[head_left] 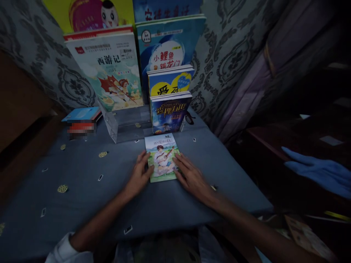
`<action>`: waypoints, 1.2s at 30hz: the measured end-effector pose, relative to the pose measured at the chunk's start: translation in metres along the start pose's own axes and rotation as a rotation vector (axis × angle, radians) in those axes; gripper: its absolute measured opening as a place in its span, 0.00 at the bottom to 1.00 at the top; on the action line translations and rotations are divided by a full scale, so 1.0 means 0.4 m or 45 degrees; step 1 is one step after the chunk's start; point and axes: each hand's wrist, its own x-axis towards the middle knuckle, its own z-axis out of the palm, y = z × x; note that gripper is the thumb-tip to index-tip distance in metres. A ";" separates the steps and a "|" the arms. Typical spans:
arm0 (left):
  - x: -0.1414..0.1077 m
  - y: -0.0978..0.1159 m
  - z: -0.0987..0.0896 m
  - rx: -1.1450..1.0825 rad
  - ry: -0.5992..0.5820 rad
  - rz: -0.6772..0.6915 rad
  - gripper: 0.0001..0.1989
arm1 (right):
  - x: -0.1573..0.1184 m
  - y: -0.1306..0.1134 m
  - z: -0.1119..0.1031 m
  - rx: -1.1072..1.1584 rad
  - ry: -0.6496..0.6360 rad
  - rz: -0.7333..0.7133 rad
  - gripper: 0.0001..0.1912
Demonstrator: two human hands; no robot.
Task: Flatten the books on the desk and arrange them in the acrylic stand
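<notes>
A thin book [163,159] with a drawing of a seated figure playing a stringed instrument lies face up on the dark blue-grey tablecloth [90,204]. My left hand [139,174] rests at its left edge, fingers apart and touching the cover's side. On the other side, my right hand [194,179] has its spread fingertips over the right edge. Neither hand is wrapped round the book. Just behind it, a clear stand [116,128] holds upright books, among them a dark blue one [170,115] and a pale green one [112,80].
Flat books with a blue cover [80,114] lie at the back left of the table. Dark glasses [189,118] sit right of the stand. A blue glove [320,171] is off to the right, near a purple curtain [246,84].
</notes>
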 end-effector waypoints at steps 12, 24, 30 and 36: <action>0.055 0.092 -0.071 -0.685 0.247 -0.792 0.19 | -0.044 -0.029 -0.031 0.353 0.008 0.119 0.21; 0.100 0.119 -0.101 -0.603 -0.237 -0.919 0.11 | -0.052 -0.048 -0.036 0.415 0.009 0.194 0.19; 0.084 0.081 -0.096 -0.599 -0.362 -0.935 0.21 | -0.050 -0.047 -0.034 0.406 0.008 0.195 0.19; 0.053 0.081 -0.104 -0.661 -0.465 -0.760 0.22 | -0.029 -0.017 -0.026 0.489 0.100 0.270 0.27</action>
